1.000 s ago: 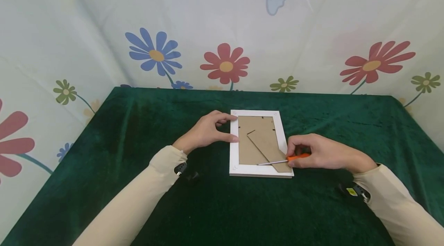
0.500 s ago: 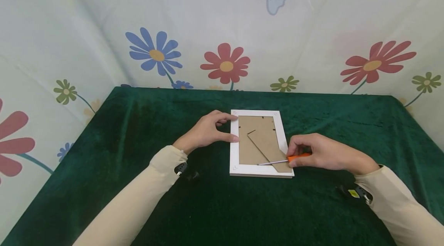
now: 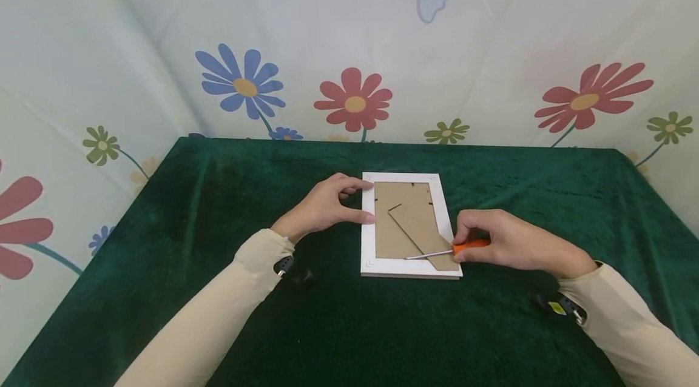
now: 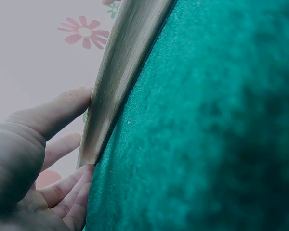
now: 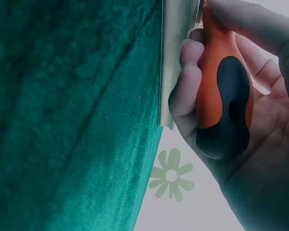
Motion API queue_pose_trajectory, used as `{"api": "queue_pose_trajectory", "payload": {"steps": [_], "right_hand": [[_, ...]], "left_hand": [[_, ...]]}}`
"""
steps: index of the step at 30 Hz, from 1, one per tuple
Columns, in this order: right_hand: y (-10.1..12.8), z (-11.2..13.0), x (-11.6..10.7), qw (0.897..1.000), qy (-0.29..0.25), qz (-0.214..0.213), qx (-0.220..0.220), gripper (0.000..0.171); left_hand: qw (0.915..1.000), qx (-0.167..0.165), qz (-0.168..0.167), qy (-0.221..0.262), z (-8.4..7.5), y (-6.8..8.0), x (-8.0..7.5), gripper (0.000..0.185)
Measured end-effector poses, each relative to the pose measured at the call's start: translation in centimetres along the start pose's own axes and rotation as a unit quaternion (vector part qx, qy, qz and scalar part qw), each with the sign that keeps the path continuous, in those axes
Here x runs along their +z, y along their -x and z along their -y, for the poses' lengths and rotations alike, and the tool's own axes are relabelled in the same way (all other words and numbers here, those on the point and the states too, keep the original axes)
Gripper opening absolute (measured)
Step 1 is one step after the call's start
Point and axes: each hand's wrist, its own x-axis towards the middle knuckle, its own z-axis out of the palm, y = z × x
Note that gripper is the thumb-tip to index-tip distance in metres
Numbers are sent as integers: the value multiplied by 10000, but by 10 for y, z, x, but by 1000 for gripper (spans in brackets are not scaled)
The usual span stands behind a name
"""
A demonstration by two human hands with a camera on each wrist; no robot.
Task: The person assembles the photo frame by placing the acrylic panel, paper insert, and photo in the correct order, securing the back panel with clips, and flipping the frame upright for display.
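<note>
A white picture frame (image 3: 368, 247) lies back side up on the green cloth, its brown backing board (image 3: 401, 195) showing. A slanted brown easel stand (image 3: 420, 229) crosses the board to the lower right corner. My left hand (image 3: 322, 208) holds the frame's left border, thumb and index finger spread along it. Between thumb and fingers, my right hand (image 3: 508, 238) grips a screwdriver (image 3: 471, 245) at the frame's lower right. Its orange and black handle (image 5: 212, 91) fills the right wrist view. The thin metal shaft points left across the stand, tip close over the lower border.
Small dark tabs (image 3: 431, 203) stand along the backing board's edges. Green velvet cloth (image 3: 262, 338) covers the table around the frame. Behind it hangs a pale curtain (image 3: 306, 23) printed with flowers and a butterfly.
The right hand with the screwdriver has shifted very slightly right since the first frame. The left hand and the picture frame hold their places.
</note>
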Motion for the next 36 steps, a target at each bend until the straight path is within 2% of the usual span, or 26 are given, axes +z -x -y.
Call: {"api": "queue_pose_trajectory", "payload": {"steps": [7,18,36], "right_hand": [[0,2,0,9999,107,-96,-77,21],[2,8,-3,9998,-86,96,130,23],[2,11,-4,10000,59,62,-39,24]], "left_hand": [[10000,51,6,-37,1,-1,0,73],[10000,0,24,-25,-2,1,-1,74],[10000,-11,-12,-35,-1,0,0,74]]}}
